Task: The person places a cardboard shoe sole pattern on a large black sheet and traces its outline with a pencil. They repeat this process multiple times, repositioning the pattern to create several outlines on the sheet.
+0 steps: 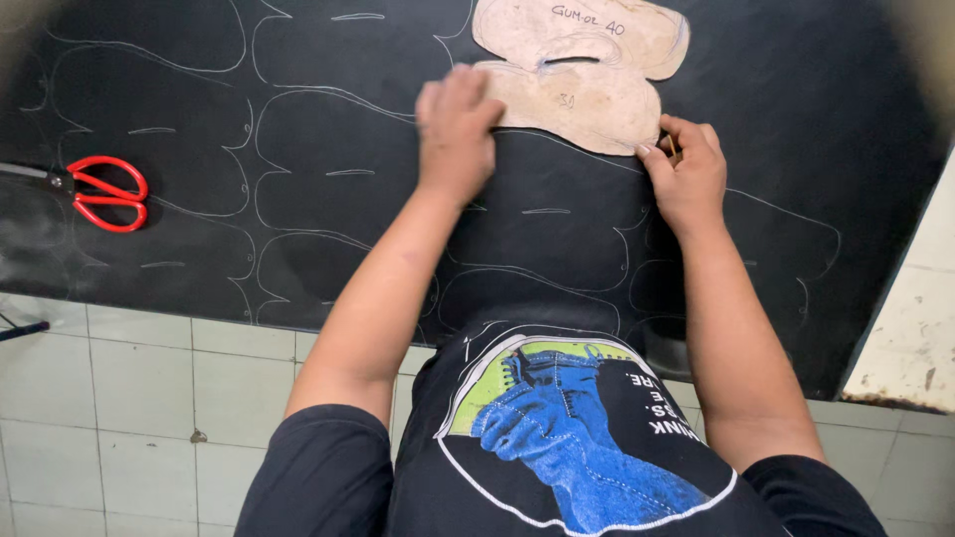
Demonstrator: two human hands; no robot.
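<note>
A tan, lobed cardboard template (577, 99), lying at twelve o'clock on the black marked sheet (328, 179), is pressed flat by the left hand (456, 134), while a thin pencil-like marker (672, 149) is pinched at its edge by the right hand (688, 179).

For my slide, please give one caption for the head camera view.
Left hand presses a tan pattern on black sheet; right hand traces its edge; red scissors lie aside.

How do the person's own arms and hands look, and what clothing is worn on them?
Both arms are bare from the upper arm down. The left hand and the right hand wear no gloves, and no rings, watch or bracelet show. Short black sleeves cover only the upper arms. They belong to a black T-shirt with a round printed picture in blue, green and white on its front.
</note>
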